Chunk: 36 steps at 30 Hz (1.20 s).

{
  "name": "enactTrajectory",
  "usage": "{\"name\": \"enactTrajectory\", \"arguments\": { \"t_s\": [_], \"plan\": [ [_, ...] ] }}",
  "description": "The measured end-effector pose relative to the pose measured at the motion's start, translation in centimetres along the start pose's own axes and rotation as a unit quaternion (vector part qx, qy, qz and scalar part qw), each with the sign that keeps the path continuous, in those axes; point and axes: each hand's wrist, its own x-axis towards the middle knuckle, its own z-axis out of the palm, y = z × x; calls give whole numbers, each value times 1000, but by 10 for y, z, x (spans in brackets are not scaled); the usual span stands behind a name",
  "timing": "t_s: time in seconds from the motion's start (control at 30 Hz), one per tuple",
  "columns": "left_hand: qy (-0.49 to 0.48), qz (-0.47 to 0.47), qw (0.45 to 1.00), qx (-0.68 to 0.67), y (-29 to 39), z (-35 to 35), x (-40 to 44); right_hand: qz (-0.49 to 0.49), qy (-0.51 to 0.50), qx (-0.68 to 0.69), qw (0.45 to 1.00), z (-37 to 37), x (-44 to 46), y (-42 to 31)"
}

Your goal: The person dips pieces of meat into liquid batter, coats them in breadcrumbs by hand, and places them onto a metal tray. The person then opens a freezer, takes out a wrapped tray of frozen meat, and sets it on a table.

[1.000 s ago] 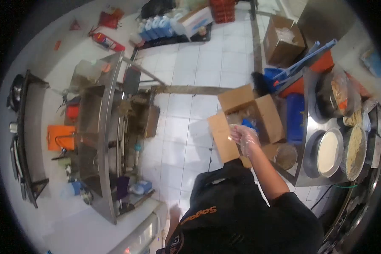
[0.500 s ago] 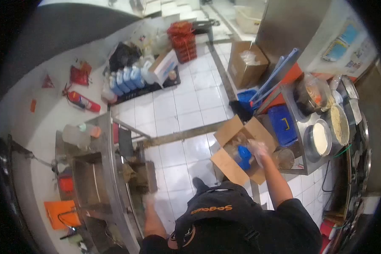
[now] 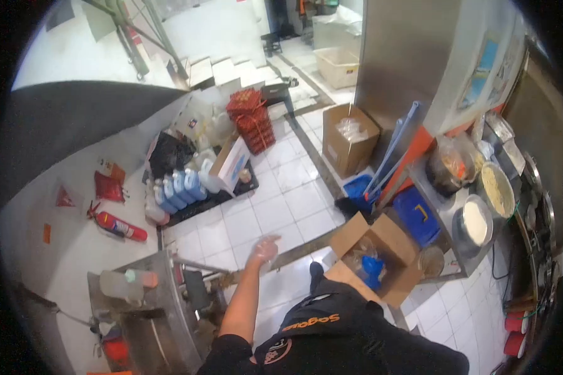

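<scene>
My left hand (image 3: pixel 266 250), in a thin clear glove, is stretched out over the white floor tiles. Its fingers look apart and hold nothing. My right hand is out of sight, with only the dark shirt on that side showing. An open cardboard box (image 3: pixel 399 247) stands to the right of my foot, flaps spread. Inside it lie a bright blue object (image 3: pixel 372 270), which looks like plastic, and some crumpled clear plastic. Neither hand touches the box.
On my right, a steel table holds a pan of white contents (image 3: pixel 476 223) and a bowl of pale crumbly food (image 3: pixel 497 190). A blue case (image 3: pixel 415 215) sits below. Blue jugs (image 3: pixel 180 186) and a red mesh sack (image 3: pixel 251 122) stand ahead; a fire extinguisher (image 3: pixel 120 226) is at left.
My right hand has left the cardboard box and gone out of view. My left hand has swung up and forward from beside the left steel counter. The view has tilted up.
</scene>
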Motion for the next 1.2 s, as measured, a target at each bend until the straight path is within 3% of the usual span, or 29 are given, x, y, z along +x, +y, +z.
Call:
{"name": "enactTrajectory", "arguments": {
  "t_s": [0.07,0.13,0.23,0.27,0.3,0.33,0.43,0.57,0.63,0.67,0.73,0.8,0.97,1.07,1.13,1.2],
  "plan": [
    [-118,-63,991,-27,25,-4,33,-8,-21,18,1000,14,35,-60],
    [-159,-56,985,25,1,7,57,-20,-37,41,998,20,76,-131],
    [-84,-97,992,2,-79,55,44,-46,-47,101,993,19,147,-252],
    [-159,-72,980,94,-98,54,32,-55,-49,128,989,16,171,-296],
    [-300,-222,925,70,-78,25,28,-63,-50,160,984,13,196,-341],
    [-213,-157,959,97,-103,34,-1,-74,-50,196,976,11,222,-392],
    [-234,-313,919,52,-101,2,-1,-92,-58,298,948,-2,273,-543],
    [-201,-379,903,24,-125,-32,91,-117,-68,402,906,-14,302,-741],
    [-185,-384,904,16,-146,-51,153,-155,-123,429,881,-12,324,-816],
    [-180,-384,906,15,-158,-60,182,-172,-167,436,867,-3,347,-826],
    [-177,-372,911,19,-185,-83,244,-187,-72,270,942,35,387,-830],
    [-179,-353,918,25,-205,-117,309,-170,-8,135,976,51,424,-828],
    [-207,-276,935,80,-284,-197,491,-65,-42,91,993,43,366,-840],
    [-288,-192,918,192,-332,-259,624,-20,-42,100,994,35,348,-868],
    [-238,-189,931,201,-342,-297,723,-4,-43,110,993,32,366,-895],
    [-120,-207,960,144,-335,-325,827,4,-40,120,992,14,380,-941]
  ]
}}
